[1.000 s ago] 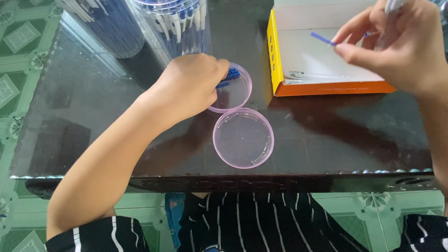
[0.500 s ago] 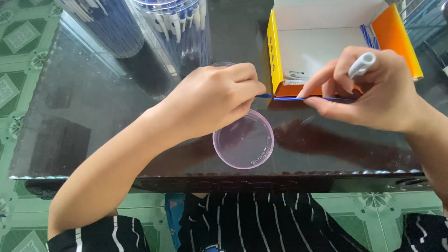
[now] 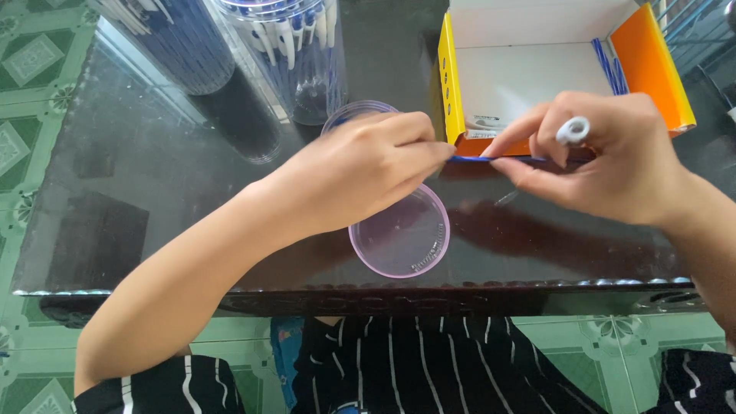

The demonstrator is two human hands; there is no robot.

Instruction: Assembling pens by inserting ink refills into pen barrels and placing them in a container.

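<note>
- The dark glass table [image 3: 153, 192] carries everything in use: two tall clear jars packed with finished blue-and-white pens [image 3: 295, 46] at the far edge, an open yellow-and-orange box [image 3: 448, 84] to the right, and two shallow pink dishes near the front.
- The full jars suggest many pens are already done; the box, nearly bare but for a few blue refills along its right wall, suggests little stock is left there.
- The left hand [image 3: 360, 172] lies over the farther pink dish [image 3: 356, 113], thumb and forefinger pinched on the left end of a thin blue refill [image 3: 471, 159].
- The right hand [image 3: 606, 165] pinches the same refill's other end between thumb and forefinger, while its curled fingers clasp a white pen barrel [image 3: 573, 130], open end up.
- The refill hangs level between both hands, above the table and in front of the box; it is not yet inside the barrel, so this pen appears only begun.
- The nearer pink dish [image 3: 399, 238] looks empty.
</note>
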